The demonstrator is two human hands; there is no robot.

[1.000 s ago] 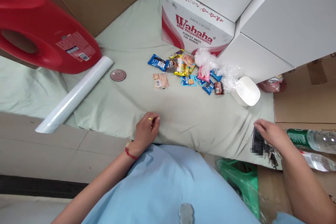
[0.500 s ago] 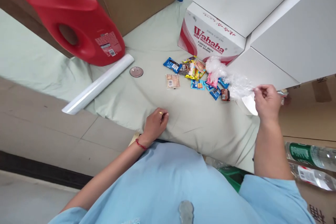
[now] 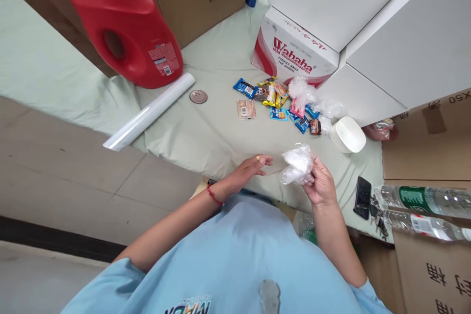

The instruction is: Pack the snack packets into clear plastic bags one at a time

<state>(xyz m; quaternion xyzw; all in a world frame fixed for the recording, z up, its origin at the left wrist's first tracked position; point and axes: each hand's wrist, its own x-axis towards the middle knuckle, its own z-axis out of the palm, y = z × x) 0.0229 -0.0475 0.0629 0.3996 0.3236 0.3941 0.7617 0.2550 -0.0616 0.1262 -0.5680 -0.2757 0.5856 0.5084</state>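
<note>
Red jug [image 3: 130, 34]. White roll [image 3: 149, 113], beside its base. Disc [image 3: 198, 96], flat on cloth [image 3: 217, 130]. Left hand [image 3: 252, 168]: thumb and fingers apart. Snacks [image 3: 270, 95], loose heap. Crumpled plastic [image 3: 297, 163], nearer the person than the snacks. Right hand [image 3: 321, 184]: fingers clamped on the plastic's right side. Bowl [image 3: 351, 136]. Phone [image 3: 362, 197].

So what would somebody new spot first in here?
Probably the big red jug at the upper left, beside a white roll. Next, the bright snack packets near the middle, in front of the Wahaha box. Then the crumpled clear plastic in the right hand.
</note>
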